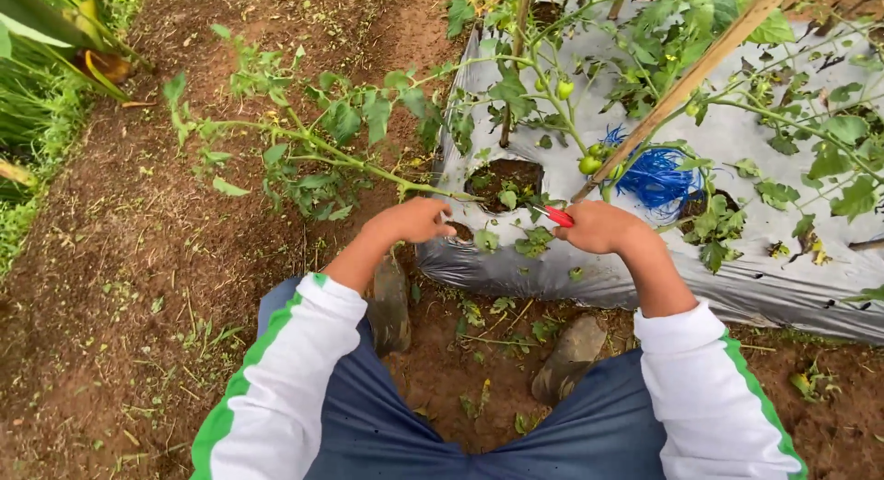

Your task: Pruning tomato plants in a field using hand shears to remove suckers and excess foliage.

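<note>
Left hand (412, 219) grips a leafy side stem (322, 153), which runs out left over bare soil (110, 287). Right hand (600, 227) is clenched on red-handled snips (555, 215), tips pointing left toward the plant base at the planting hole (502, 181). Hands sit near each other at the edge of the grey mulch sheet (764, 259). Green tomatoes (590, 163) hang just above the right hand, beside a slanting bamboo stake (686, 80) and blue twine (656, 178). Muddy boots (569, 356) below.
</note>
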